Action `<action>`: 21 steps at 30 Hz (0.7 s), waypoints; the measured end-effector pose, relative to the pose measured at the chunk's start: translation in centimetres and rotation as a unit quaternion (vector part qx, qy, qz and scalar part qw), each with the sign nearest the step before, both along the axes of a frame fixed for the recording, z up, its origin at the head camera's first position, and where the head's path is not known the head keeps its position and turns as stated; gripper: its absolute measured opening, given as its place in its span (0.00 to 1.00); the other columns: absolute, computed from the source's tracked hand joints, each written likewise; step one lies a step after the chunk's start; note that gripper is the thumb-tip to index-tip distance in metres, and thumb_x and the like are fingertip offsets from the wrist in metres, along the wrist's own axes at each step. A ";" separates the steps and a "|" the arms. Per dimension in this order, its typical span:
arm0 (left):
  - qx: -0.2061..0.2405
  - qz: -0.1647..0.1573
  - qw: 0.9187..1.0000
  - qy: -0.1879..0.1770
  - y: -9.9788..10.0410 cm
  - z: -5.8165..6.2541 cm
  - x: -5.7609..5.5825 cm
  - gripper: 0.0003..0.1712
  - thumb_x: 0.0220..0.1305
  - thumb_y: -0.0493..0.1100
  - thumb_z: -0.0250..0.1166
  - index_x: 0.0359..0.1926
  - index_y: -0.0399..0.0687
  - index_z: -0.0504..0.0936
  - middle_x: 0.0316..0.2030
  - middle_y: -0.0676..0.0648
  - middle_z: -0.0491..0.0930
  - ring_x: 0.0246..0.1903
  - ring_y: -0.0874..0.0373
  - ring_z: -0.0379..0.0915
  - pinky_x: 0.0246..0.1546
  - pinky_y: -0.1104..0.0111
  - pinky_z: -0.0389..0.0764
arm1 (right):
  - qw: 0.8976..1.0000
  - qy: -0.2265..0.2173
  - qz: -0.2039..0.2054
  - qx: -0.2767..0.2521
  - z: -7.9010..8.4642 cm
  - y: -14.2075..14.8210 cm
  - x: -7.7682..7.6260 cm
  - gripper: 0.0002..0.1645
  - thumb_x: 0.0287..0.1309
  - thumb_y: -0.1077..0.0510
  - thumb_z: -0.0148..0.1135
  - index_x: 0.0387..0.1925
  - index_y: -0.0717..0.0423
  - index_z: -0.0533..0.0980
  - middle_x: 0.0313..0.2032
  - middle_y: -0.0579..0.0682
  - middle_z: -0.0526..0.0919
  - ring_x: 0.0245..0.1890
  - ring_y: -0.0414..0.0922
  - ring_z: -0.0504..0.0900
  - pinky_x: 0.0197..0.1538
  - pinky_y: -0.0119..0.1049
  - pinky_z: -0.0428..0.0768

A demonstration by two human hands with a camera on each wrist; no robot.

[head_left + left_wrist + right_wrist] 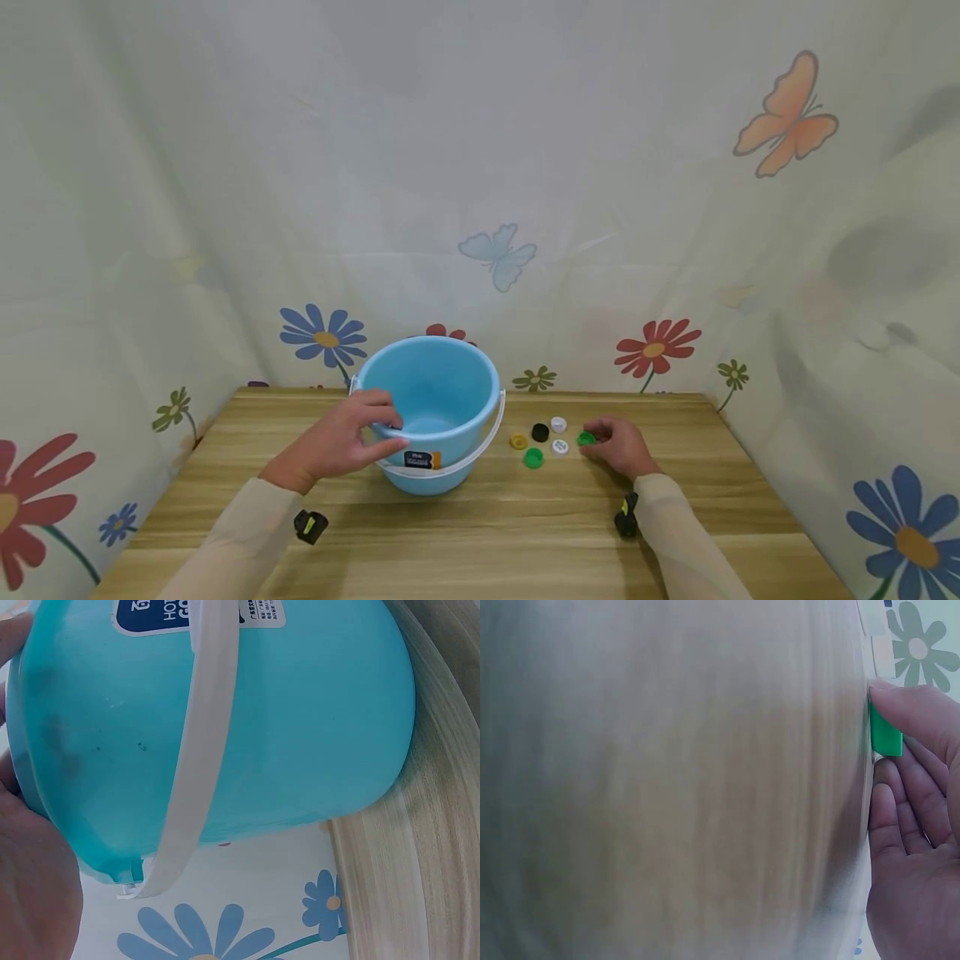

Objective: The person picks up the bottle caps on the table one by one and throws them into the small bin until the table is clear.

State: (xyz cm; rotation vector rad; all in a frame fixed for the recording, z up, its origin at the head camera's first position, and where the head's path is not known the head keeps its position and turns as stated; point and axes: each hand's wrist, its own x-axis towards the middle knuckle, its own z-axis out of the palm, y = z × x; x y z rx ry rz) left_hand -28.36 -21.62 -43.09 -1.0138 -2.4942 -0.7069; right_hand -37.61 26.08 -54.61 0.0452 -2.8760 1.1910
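Note:
A light-blue bucket (435,462) with a white handle (480,450) stands upright on the wooden table. My left hand (348,437) grips its near-left rim, fingers over the inside and thumb outside. In the left wrist view the bucket wall (300,727) fills most of the picture, with the hand (37,877) at its rim. To the right of the bucket, my right hand (622,448) pinches a green bottle cap (586,438) at the table surface. The right wrist view shows that green cap (886,733) between thumb and fingers.
Between bucket and right hand lie several loose caps: a yellow cap (518,442), a black cap (540,432), a white cap (558,425), a printed white cap (560,447) and another green cap (534,458). A flowered curtain (585,333) hangs behind the table (480,550).

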 end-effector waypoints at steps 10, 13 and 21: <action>0.004 -0.003 1.000 -0.002 0.1 -0.1 0.0 0.07 0.60 0.56 0.75 0.34 0.69 0.84 0.36 0.66 0.76 0.42 0.66 0.72 0.46 0.57 0.83 | 1.000 -0.006 0.002 -0.017 0.1 0.2 0.1 0.22 0.53 0.59 0.78 0.50 0.57 0.83 0.48 0.53 0.87 0.48 0.48 0.83 0.56 0.48 0.81; 0.003 -0.002 1.000 0.002 0.0 -0.1 0.1 0.07 0.60 0.56 0.75 0.34 0.69 0.84 0.36 0.65 0.76 0.42 0.66 0.72 0.46 0.58 0.83 | 1.000 -0.009 0.001 -0.021 0.2 0.1 0.0 0.22 0.54 0.58 0.78 0.51 0.57 0.83 0.49 0.54 0.87 0.49 0.48 0.83 0.57 0.49 0.80; 0.005 -0.001 1.000 -0.002 0.1 0.1 0.2 0.07 0.60 0.56 0.75 0.35 0.68 0.84 0.36 0.65 0.76 0.42 0.66 0.72 0.46 0.57 0.83 | 1.000 -0.008 0.003 -0.014 0.1 0.3 -0.2 0.22 0.54 0.58 0.78 0.51 0.56 0.83 0.49 0.52 0.87 0.49 0.47 0.83 0.56 0.49 0.81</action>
